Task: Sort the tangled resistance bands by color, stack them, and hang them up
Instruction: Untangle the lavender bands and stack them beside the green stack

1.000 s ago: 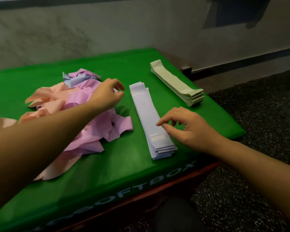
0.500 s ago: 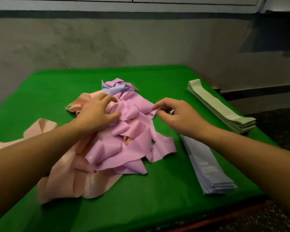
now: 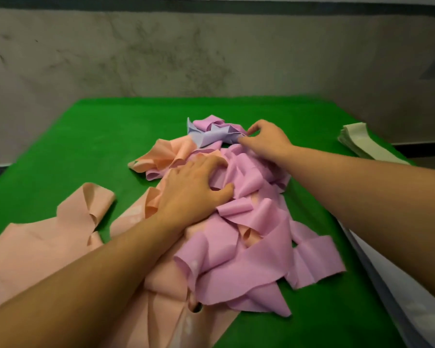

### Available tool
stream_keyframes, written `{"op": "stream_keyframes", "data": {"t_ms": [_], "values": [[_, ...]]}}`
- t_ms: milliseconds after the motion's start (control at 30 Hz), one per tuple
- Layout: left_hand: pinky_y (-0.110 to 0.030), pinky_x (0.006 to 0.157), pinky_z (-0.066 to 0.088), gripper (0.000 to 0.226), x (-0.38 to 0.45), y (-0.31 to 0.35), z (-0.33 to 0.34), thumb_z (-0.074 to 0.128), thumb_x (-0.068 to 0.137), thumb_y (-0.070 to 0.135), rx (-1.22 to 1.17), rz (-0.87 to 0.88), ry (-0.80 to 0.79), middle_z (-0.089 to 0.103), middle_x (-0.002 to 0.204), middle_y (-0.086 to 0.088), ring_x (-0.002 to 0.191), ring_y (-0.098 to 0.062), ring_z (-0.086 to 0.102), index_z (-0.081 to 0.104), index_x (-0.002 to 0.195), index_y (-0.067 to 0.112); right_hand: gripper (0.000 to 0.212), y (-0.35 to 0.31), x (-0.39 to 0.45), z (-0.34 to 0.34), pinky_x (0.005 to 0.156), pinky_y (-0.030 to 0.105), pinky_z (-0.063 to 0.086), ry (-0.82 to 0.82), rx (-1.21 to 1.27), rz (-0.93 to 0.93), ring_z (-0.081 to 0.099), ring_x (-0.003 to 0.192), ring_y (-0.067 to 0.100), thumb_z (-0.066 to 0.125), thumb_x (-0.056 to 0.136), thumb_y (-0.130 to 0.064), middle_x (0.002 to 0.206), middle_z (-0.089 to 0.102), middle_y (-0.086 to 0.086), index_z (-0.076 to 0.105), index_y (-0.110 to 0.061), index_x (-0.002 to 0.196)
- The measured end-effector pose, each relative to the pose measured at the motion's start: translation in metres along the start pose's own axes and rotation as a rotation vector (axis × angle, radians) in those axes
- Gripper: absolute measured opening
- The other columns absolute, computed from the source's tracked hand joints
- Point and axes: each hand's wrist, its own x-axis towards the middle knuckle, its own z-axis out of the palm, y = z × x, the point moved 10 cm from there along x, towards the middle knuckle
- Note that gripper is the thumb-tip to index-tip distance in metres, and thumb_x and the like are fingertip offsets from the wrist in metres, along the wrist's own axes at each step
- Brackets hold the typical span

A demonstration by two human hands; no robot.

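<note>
Pile: we see pink bands (image 3: pixel 249 249) and peach bands (image 3: pixel 35 249) tangled mid-table (image 3: pixel 91 136).
Left hand (image 3: pixel 194 189): our fingers spread, pressing flat on the pile.
Right hand (image 3: pixel 266 139): our fingertips pinch the lilac band (image 3: pixel 211 136) at the pile's far end.
Sorted stacks: sage stack (image 3: pixel 362 141) far right; lilac stack (image 3: pixel 399 297) at the right edge.

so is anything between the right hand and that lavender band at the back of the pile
No. The right hand is already on the lavender band, its fingers pinching the band's near end. The band lies on top at the far edge of the tangle, beside pink bands, while the left hand presses the pile.
</note>
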Motion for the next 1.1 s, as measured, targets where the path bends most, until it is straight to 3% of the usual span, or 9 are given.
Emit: {"op": "stream_keyframes", "data": {"t_ms": [133, 267, 433, 567, 667, 800, 867, 933, 1100], "values": [[-0.041, 0.093, 0.043, 0.041, 0.0, 0.0, -0.003, 0.051, 0.078, 0.059, -0.037, -0.016, 0.019, 0.062, 0.117, 0.012, 0.108, -0.014, 0.053, 0.056, 0.113, 0.039, 0.01, 0.001, 0.0, 0.005, 0.072, 0.029, 0.046, 0.035, 0.042, -0.038, 0.066, 0.092, 0.022, 0.069, 0.084, -0.023, 0.096, 0.074, 0.003, 0.072, -0.021, 0.093], [-0.042, 0.086, 0.046, 0.036, -0.004, 0.001, -0.012, 0.059, 0.077, 0.054, -0.079, -0.026, 0.093, 0.061, 0.107, 0.012, 0.099, -0.014, 0.055, 0.054, 0.107, 0.035, 0.008, -0.032, -0.032, -0.013, 0.083, 0.038, 0.047, 0.102, -0.04, -0.353, 0.056, 0.092, 0.022, 0.071, 0.08, -0.023, 0.096, 0.058, 0.001, 0.064, -0.021, 0.083], [-0.04, 0.073, 0.049, 0.054, -0.012, 0.011, -0.023, 0.071, 0.076, 0.04, -0.163, 0.035, 0.173, 0.052, 0.118, 0.01, 0.094, -0.012, 0.055, 0.041, 0.12, 0.033, 0.01, -0.061, -0.099, -0.051, 0.08, 0.046, 0.051, 0.118, -0.017, -0.57, 0.062, 0.089, 0.026, 0.058, 0.074, -0.026, 0.097, 0.069, 0.003, 0.057, -0.019, 0.081], [-0.044, 0.067, 0.052, 0.066, -0.014, 0.019, -0.029, 0.067, 0.073, 0.043, -0.103, 0.075, 0.187, 0.04, 0.13, 0.002, 0.09, -0.023, 0.057, 0.04, 0.131, 0.027, 0.019, -0.066, -0.14, -0.079, 0.084, 0.036, 0.055, 0.064, 0.118, -0.511, 0.069, 0.097, 0.013, 0.066, 0.078, -0.017, 0.108, 0.074, -0.006, 0.049, -0.026, 0.078], [-0.047, 0.073, 0.053, 0.066, -0.014, 0.022, -0.033, 0.071, 0.075, 0.035, -0.141, 0.013, 0.142, 0.043, 0.129, -0.002, 0.091, -0.026, 0.06, 0.034, 0.13, 0.032, 0.033, -0.069, -0.163, -0.098, 0.072, 0.019, 0.052, 0.052, 0.198, -0.478, 0.067, 0.086, -0.002, 0.068, 0.08, -0.005, 0.099, 0.075, -0.007, 0.043, -0.027, 0.077], [-0.047, 0.088, 0.05, 0.068, -0.019, 0.03, -0.037, 0.075, 0.077, 0.029, -0.159, -0.048, 0.029, 0.046, 0.13, -0.002, 0.108, -0.028, 0.058, 0.037, 0.133, 0.032, 0.031, -0.068, -0.185, -0.121, 0.05, 0.022, 0.039, -0.003, 0.532, -0.351, 0.046, 0.052, 0.008, 0.055, 0.09, 0.005, 0.064, 0.055, 0.013, 0.041, -0.022, 0.087], [-0.044, 0.1, 0.044, 0.071, -0.025, 0.037, -0.038, 0.076, 0.078, 0.036, -0.104, -0.061, -0.035, 0.043, 0.136, 0.001, 0.125, -0.022, 0.048, 0.041, 0.139, 0.031, 0.031, -0.064, -0.195, -0.126, 0.056, 0.037, 0.049, -0.042, 0.68, -0.252, 0.054, 0.065, 0.019, 0.049, 0.096, 0.002, 0.08, 0.059, 0.034, 0.044, -0.029, 0.097], [-0.042, 0.105, 0.038, 0.073, -0.034, 0.054, -0.049, 0.071, 0.075, 0.048, -0.127, -0.037, -0.051, 0.043, 0.138, 0.003, 0.129, -0.014, 0.04, 0.045, 0.14, 0.029, 0.03, -0.062, -0.208, -0.127, 0.065, 0.048, 0.055, -0.089, 0.821, -0.142, 0.062, 0.078, 0.025, 0.047, 0.101, -0.003, 0.091, 0.067, 0.027, 0.048, -0.033, 0.101], [-0.034, 0.093, 0.044, 0.062, -0.065, 0.107, -0.073, 0.071, 0.068, 0.04, -0.326, -0.016, -0.071, 0.048, 0.124, 0.007, 0.112, -0.013, 0.049, 0.052, 0.127, 0.029, 0.03, -0.059, -0.244, -0.146, 0.06, 0.034, 0.047, -0.092, 1.056, 0.044, 0.058, 0.075, 0.02, 0.039, 0.101, 0.004, 0.09, 0.06, 0.009, 0.052, -0.023, 0.099]]}}
